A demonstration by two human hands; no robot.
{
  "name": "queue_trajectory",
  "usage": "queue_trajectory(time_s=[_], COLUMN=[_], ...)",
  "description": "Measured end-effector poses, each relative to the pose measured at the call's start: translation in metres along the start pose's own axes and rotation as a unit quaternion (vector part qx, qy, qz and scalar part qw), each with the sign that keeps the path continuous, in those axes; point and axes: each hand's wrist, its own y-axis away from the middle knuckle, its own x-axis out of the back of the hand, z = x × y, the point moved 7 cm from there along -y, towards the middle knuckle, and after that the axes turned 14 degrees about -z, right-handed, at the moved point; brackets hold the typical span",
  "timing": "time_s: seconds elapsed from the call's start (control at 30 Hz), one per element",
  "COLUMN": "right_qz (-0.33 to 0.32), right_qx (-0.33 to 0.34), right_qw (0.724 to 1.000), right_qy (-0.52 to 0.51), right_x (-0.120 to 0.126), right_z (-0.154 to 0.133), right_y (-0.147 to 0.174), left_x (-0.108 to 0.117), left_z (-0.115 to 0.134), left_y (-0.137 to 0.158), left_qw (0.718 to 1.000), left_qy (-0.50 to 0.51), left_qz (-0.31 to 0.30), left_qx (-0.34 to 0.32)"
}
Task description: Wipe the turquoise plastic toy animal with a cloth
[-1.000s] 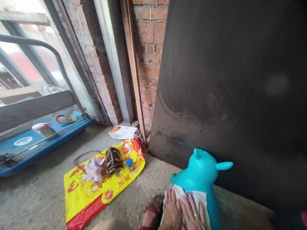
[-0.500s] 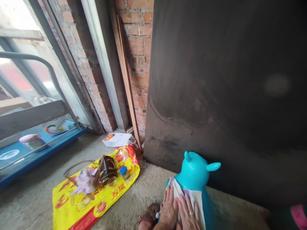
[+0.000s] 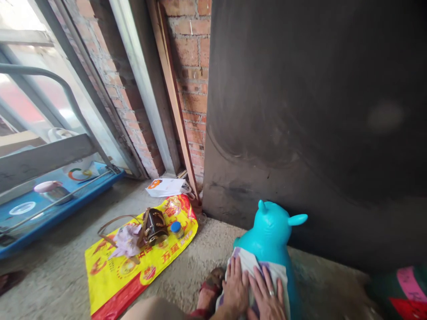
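A: Where is the cloth (image 3: 267, 271)?
B: Draped on the teal toy animal (image 3: 271, 235), on the floor by the dark panel (image 3: 316, 111).
A: Hands?
B: Left hand (image 3: 236, 289) and right hand (image 3: 268, 298), side by side, fingers extended, pressing flat on it.

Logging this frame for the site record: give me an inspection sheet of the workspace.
Surface: rough concrete floor, gritty.
Job's things: white cloth draped over the teal inflatable animal toy.
Clutter: yellow printed bag flat on the floor, bearing a brown handbag and blue-lidded jar; white paper bag by the wall.
Grippers: left hand and right hand lie flat on the cloth, side by side; ring on the right.
Cables: nothing seen.
Surroundings: brick wall, dark panel, blue cart.
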Motion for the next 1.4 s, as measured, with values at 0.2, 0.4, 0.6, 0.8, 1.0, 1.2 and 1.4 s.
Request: queue_trajectory(time_s=[0.2,0.4,0.6,0.8,1.0,1.2,1.4], right_qz=[-0.006,0.093,0.185,0.221,0.22,0.179,0.197], right_qx=[0.006,0.11,0.104,0.175,0.018,0.021,-0.034], right_qw=[1.0,0.988,0.971,0.947,0.971,0.98,0.977], right_qy=[-0.008,0.046,0.107,0.153,0.093,0.085,0.08], right_x=[0.026,-0.008,-0.031,0.014,0.023,0.017,-0.027], right_z=[0.013,-0.01,-0.018,-0.013,0.011,0.016,-0.004], right_y=[-0.034,0.024,0.054,0.009,-0.046,-0.044,0.025], left_x=[0.017,-0.025,-0.074,-0.028,0.026,0.018,-0.003], left_z=[0.024,-0.025,-0.076,-0.028,0.044,0.037,-0.04], left_y=[-0.009,0.045,0.053,0.015,-0.032,-0.015,0.014], left_qw=[0.999,0.998,0.992,0.996,1.0,1.0,1.0], left_qy=[0.031,0.036,-0.013,0.018,0.001,0.004,-0.005], left_qz=[-0.01,0.04,0.106,0.037,0.026,0.009,0.01], left_qx=[-0.017,0.038,0.071,0.084,0.009,-0.009,0.015])
